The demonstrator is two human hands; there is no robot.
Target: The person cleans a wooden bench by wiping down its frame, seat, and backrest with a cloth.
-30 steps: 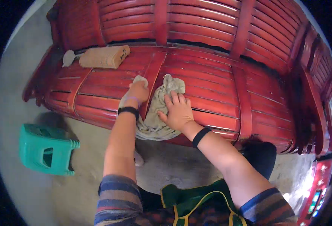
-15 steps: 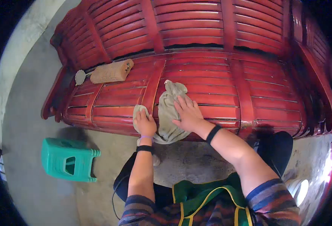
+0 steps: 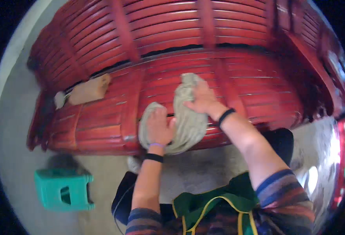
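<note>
A greyish-beige cloth (image 3: 188, 131) lies bunched on the slatted seat of a red wooden bench (image 3: 254, 96), its lower part hanging over the front edge. My left hand (image 3: 159, 127) rests flat on the cloth's left end, fingers stretched forward and slightly blurred, thumb apart. Farther right and deeper on the seat, my right hand (image 3: 207, 98) presses on the upper part of the cloth with its palm down. Its fingers are extended, though motion blurs their tips. Neither hand is wrapped round the cloth.
A tan box-shaped object (image 3: 89, 91) lies on the bench's left part, beside a small pale round piece (image 3: 59, 100). On the floor at lower left lies a green plastic stool (image 3: 49, 190), tipped over. The bench's armrest (image 3: 311, 70) rises at the right.
The view has shifted, so the bench and stool appear farther left. Both hands have slid to the right along the seat, taking the cloth with them.
</note>
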